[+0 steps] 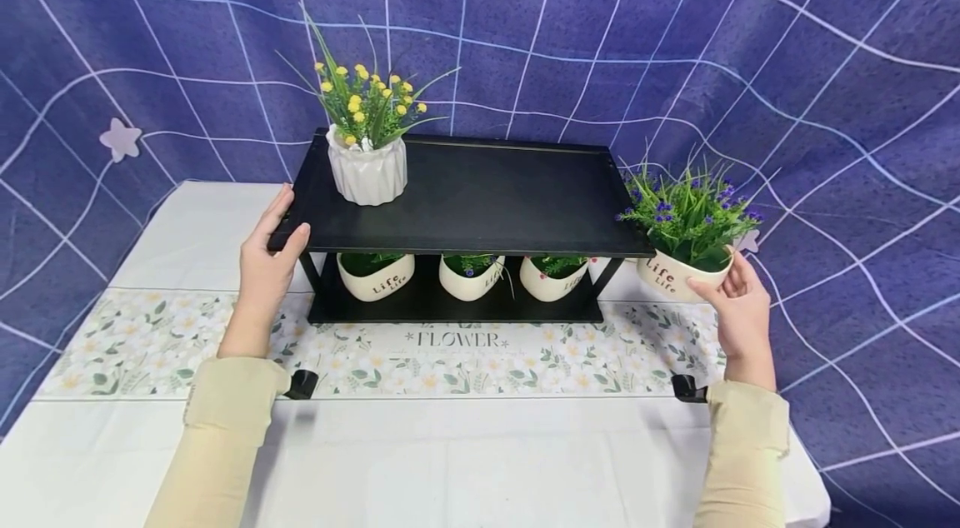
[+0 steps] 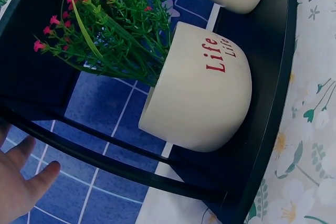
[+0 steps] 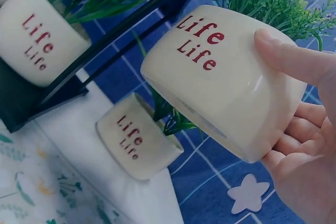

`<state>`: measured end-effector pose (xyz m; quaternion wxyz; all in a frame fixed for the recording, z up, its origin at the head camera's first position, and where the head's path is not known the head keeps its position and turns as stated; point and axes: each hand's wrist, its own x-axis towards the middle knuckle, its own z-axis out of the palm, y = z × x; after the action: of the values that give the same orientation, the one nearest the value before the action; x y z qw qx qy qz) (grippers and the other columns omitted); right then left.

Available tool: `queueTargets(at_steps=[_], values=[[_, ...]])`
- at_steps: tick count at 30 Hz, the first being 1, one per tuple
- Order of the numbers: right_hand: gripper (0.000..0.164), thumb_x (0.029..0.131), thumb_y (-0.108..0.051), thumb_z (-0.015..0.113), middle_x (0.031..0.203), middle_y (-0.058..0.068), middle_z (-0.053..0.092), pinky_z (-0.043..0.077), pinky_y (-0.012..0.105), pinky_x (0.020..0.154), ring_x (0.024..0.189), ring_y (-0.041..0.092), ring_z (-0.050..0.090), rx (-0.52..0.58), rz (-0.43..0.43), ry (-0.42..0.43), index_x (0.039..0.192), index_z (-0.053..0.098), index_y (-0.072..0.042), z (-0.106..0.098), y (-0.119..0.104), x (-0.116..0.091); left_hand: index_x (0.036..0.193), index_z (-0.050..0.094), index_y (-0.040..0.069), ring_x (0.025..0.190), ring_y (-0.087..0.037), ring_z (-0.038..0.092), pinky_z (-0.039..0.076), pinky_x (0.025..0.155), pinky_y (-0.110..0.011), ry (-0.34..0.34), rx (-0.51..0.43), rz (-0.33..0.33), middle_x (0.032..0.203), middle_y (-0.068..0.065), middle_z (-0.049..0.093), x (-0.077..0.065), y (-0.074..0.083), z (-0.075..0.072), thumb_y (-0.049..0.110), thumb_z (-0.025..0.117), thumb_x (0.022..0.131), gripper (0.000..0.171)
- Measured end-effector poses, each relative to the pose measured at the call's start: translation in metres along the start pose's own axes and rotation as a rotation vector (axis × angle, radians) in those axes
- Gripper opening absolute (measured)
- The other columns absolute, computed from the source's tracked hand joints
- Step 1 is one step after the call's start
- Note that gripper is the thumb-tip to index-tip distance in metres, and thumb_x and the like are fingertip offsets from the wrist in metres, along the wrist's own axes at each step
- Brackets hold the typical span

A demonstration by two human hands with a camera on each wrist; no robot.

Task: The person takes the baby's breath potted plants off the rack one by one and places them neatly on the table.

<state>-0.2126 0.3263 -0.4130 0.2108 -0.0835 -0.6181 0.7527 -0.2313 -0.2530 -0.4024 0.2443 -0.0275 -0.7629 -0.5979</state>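
My right hand pinches the right rim of a cream "Life" flowerpot with purple flowers, thumb on the front, other fingers behind. This pot is raised beside the right end of a black two-tier shelf. At the shelf's front left corner, my left hand touches the top board with extended thumb and fingers. A white ribbed pot of yellow flowers stands on the left of that board. Below it, several cream pots sit in a row, including one with pink flowers.
Another cream pot stands on the white table beyond the shelf's right end. A floral runner marked "FLOWER" lies under and before the shelf. A blue gridded curtain hangs close behind.
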Motion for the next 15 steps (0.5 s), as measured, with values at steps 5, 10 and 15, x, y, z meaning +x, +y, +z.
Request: queueTargets(at_steps=[5,10,15], values=[[0.077,0.076,0.028,0.06,0.122,-0.005,0.063,0.05,0.009,0.09,0.107,0.003,0.061,0.021,0.003,0.004,0.144,0.041,-0.002,-0.002,0.009,-0.001,0.145,0.045,0.008,0.146,-0.014,0.031,0.032,0.108,-0.005,-0.007,-0.01,0.01,0.156,-0.005,0.037,0.0,-0.003,0.0,0.004,0.057,0.095,0.051],[0.076,0.077,0.028,0.058,0.116,-0.01,0.065,0.05,0.009,0.089,0.105,0.001,0.063,0.051,0.017,0.004,0.144,0.041,-0.002,-0.004,0.019,0.0,0.145,0.045,0.011,0.146,-0.013,0.031,0.032,0.108,-0.005,-0.01,-0.015,0.005,0.156,-0.003,0.037,0.0,-0.004,0.0,0.006,0.057,0.095,0.051],[0.076,0.077,0.028,0.057,0.114,-0.01,0.066,0.051,0.01,0.088,0.103,0.001,0.064,0.085,0.04,0.029,0.145,0.04,-0.001,-0.004,0.027,0.0,0.145,0.044,0.006,0.146,-0.015,0.03,0.031,0.108,-0.004,-0.012,0.002,0.0,0.156,-0.007,0.036,-0.003,0.008,0.0,0.003,0.056,0.095,0.051]])
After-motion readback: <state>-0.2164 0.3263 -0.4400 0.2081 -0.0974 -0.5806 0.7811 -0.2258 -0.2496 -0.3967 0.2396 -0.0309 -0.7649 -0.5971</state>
